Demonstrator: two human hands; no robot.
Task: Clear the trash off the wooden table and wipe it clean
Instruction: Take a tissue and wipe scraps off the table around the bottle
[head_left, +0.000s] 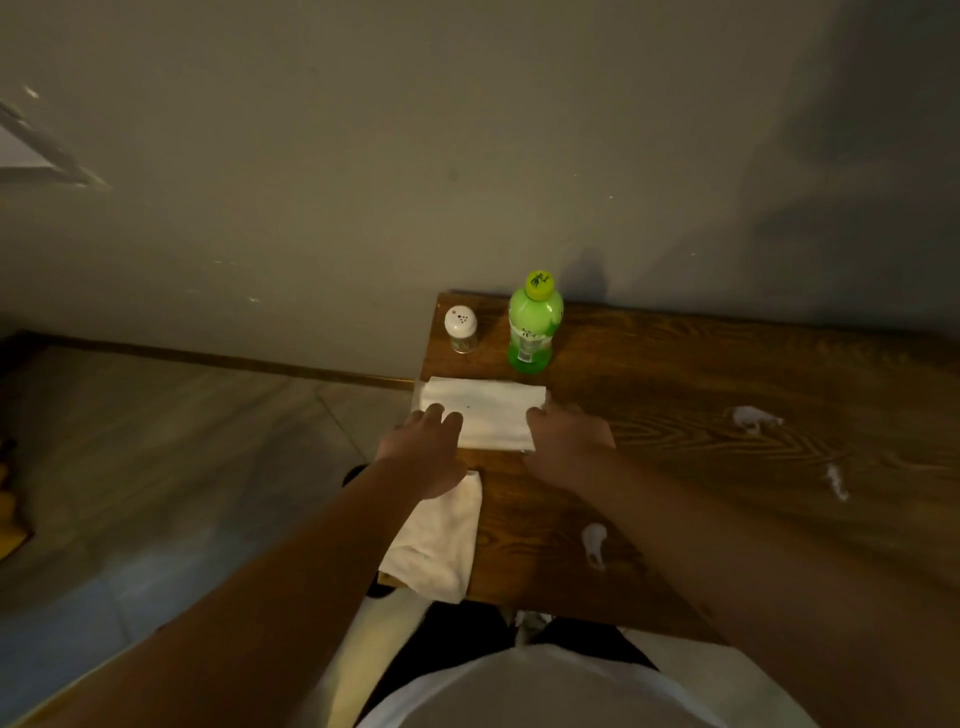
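A flat white napkin (485, 410) lies at the left end of the wooden table (701, 374). My left hand (428, 441) rests on its left edge, fingers spread. My right hand (563, 436) presses on its right edge; whether either hand grips it I cannot tell. A white cloth (439, 540) lies bunched on the table's near left corner, partly under my left wrist. Crumpled white paper scraps lie on the wood: one near my right forearm (594, 543), one far right (753, 418), one thin scrap (836, 482).
A green bottle (535, 325) and a white-capped shaker (461, 329) stand at the table's back left, against the grey wall. Tiled floor (182, 467) lies to the left of the table. The table's left edge runs just beside the napkin.
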